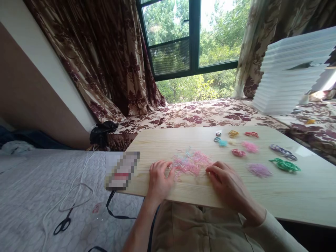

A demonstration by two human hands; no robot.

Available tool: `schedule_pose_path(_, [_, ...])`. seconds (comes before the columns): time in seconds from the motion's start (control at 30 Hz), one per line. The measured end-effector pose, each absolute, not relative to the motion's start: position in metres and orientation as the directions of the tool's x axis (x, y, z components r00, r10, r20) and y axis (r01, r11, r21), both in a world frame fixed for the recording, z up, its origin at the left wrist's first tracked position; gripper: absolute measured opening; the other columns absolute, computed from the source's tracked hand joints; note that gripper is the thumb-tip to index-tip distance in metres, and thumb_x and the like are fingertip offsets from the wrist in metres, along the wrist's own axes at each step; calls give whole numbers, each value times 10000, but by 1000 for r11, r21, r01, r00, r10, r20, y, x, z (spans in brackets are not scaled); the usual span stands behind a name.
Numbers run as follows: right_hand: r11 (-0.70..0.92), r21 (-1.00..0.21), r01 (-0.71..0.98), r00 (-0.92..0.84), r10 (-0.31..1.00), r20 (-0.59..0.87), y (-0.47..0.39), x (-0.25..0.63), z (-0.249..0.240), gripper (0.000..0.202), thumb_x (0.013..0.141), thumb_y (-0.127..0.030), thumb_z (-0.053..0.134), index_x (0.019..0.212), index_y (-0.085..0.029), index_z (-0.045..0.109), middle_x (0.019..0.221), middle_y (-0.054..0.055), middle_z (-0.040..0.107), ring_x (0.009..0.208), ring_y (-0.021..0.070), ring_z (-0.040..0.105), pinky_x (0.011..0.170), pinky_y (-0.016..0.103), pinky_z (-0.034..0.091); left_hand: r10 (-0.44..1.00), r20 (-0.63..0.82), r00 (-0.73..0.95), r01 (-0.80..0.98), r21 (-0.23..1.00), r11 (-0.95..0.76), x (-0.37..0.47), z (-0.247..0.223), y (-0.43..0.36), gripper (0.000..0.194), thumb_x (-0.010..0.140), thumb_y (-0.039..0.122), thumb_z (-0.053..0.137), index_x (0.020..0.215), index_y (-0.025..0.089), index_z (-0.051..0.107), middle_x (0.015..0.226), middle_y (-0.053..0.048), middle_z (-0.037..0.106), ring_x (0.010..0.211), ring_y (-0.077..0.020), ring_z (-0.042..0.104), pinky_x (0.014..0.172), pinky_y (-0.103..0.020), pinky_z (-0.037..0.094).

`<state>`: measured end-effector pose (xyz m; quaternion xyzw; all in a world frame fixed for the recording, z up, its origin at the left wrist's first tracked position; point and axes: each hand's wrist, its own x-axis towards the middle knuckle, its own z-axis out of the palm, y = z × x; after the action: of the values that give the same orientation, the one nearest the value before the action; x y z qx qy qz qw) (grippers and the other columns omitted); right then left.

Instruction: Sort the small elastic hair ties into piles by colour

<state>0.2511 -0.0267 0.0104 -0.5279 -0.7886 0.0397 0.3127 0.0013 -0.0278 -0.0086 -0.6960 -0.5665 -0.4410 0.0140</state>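
A loose pile of thin pastel strands (193, 162), mixed pink, lilac and pale blue, lies on the light wooden table (265, 196). My left hand (161, 176) rests at the pile's left edge, thumb apart from the fingers, with nothing visible in it. At the right edge, the thumb and fingertips of my right hand (225, 180) come together in a pinch; what is between them is too small to make out. Farther right are single-coloured heaps of strands: lilac (259, 170), pink (250, 147) and turquoise (223, 142).
Bunches of coloured rings, including green (285, 165), purple (283, 152) and yellow (233, 133), lie on the table's right side. A blurred-out flat object (123, 170) sits at the left edge. Black scissors (62, 225) and a white cable (70, 190) lie on the bed.
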Motion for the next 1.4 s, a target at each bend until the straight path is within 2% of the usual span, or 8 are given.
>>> schedule_pose_path(0.43, [409, -424, 808, -260, 894, 366, -27, 253, 15, 230, 890, -302, 499, 828, -246, 713, 882, 40, 678, 806, 183, 633, 734, 323, 447, 776, 630, -26, 804, 475, -359, 1, -10, -28, 140, 884, 259, 578, 953, 207, 688, 966, -65, 726, 1002, -255, 640, 970, -466, 484])
schedule_pose_path(0.7, [408, -403, 819, -246, 885, 395, -30, 248, 12, 256, 931, -291, 433, 755, -220, 604, 846, 57, 643, 816, 198, 606, 773, 346, 451, 763, 645, -35, 798, 477, -367, 0, -12, -26, 151, 882, 246, 568, 960, 200, 689, 968, -75, 725, 996, -261, 640, 961, -473, 492])
schedule_pose_path(0.83, [425, -419, 802, -280, 888, 365, -35, 262, 18, 275, 922, -297, 426, 714, -229, 592, 795, 52, 638, 763, 189, 617, 712, 322, 471, 773, 633, -30, 801, 479, -360, 1, -12, -27, 142, 882, 248, 573, 941, 194, 690, 952, -77, 724, 977, -261, 639, 947, -474, 494])
schedule_pose_path(0.97, [452, -434, 779, -337, 887, 317, -28, 305, 49, 277, 909, -373, 461, 714, -244, 609, 764, 45, 647, 672, 180, 598, 639, 313, 457, 781, 624, -35, 797, 489, -355, 1, -11, -27, 141, 882, 246, 570, 937, 196, 690, 936, -72, 723, 964, -256, 638, 941, -466, 490])
schedule_pose_path(1.1, [297, -328, 897, -241, 949, 202, 14, 356, 95, 204, 830, -324, 580, 655, -237, 639, 695, 44, 646, 619, 171, 558, 622, 322, 406, 777, 629, -36, 795, 489, -359, 1, -12, -26, 147, 877, 250, 572, 944, 196, 691, 946, -71, 730, 968, -260, 640, 940, -470, 487])
schedule_pose_path(1.2, [213, -298, 930, -166, 970, 177, 61, 380, 116, 259, 814, -254, 570, 563, -211, 614, 578, 51, 603, 542, 148, 500, 586, 334, 352, 765, 642, -36, 793, 485, -369, 0, -15, -24, 163, 879, 265, 565, 955, 195, 692, 948, -72, 735, 969, -263, 645, 937, -473, 489])
schedule_pose_path(1.3, [164, -285, 945, -125, 981, 150, 102, 390, 116, 285, 801, -286, 595, 527, -208, 607, 508, 38, 564, 510, 135, 490, 572, 328, 344, 751, 659, -27, 793, 471, -386, -2, -19, -22, 171, 881, 282, 560, 947, 197, 693, 929, -72, 736, 959, -264, 651, 934, -474, 494])
schedule_pose_path(1.4, [141, -278, 950, -113, 987, 112, 125, 388, 102, 279, 733, -313, 651, 476, -235, 574, 445, 2, 509, 489, 138, 481, 555, 313, 359, 738, 675, -25, 797, 459, -393, -3, -22, -20, 173, 879, 299, 567, 944, 203, 695, 925, -73, 736, 959, -267, 655, 932, -470, 499])
